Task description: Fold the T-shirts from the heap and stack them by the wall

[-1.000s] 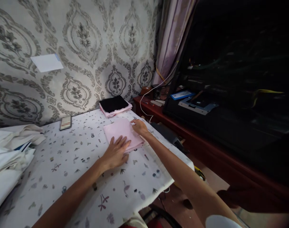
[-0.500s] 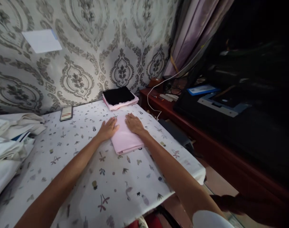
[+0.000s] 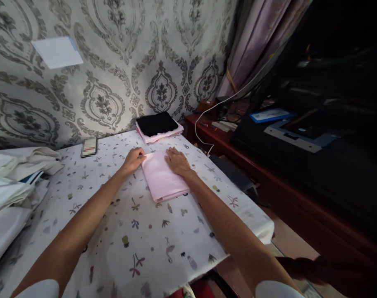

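Note:
A folded pink cloth (image 3: 163, 182) lies flat on the patterned white tablecloth (image 3: 114, 231). At its far left corner my left hand (image 3: 135, 160) pinches the edge between thumb and fingers. My right hand (image 3: 177, 161) rests flat on the cloth's far right part, fingers stretched out. Just beyond, near the wall, a folded black cloth (image 3: 157, 123) sits on top of folded pink cloth (image 3: 176, 131).
A phone (image 3: 89, 147) lies by the wall at the back left. Rumpled pale fabric (image 3: 11, 186) is heaped on the left. A dark red desk (image 3: 219, 134) with a white cable (image 3: 196, 130) and a large black screen (image 3: 300, 157) stands to the right.
My left hand has gone from lying flat on the pink cloth to pinching its far left corner. The right hand stays flat on the cloth. The view has shifted slightly.

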`<state>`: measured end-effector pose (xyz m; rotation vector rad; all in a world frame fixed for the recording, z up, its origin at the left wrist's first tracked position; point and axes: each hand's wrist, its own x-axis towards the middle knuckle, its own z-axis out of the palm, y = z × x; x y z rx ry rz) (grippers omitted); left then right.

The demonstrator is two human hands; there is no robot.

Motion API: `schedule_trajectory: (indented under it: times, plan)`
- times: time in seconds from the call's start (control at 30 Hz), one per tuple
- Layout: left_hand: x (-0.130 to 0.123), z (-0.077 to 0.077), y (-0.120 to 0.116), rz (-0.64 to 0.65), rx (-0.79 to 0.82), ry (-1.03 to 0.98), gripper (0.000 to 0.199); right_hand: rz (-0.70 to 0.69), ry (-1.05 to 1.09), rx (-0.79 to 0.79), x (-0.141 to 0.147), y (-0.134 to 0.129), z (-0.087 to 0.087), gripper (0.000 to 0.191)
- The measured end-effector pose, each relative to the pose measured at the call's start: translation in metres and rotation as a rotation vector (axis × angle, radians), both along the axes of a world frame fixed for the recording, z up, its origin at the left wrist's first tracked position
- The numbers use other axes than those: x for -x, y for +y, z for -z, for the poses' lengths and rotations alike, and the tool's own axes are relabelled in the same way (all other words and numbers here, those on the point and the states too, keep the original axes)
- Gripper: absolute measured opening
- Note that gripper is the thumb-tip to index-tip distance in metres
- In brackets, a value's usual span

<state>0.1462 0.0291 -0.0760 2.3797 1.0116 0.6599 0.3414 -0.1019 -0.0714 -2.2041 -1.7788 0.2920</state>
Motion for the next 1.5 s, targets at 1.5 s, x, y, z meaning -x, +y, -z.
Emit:
schedule_trajectory:
  times: [1.5]
  plan:
    - [0.021,-0.020,-0.219,-0.108,-0.075,0.412,0.026,-0.126,0.011,0.035,0.049,-0.023,-0.006,0.055]
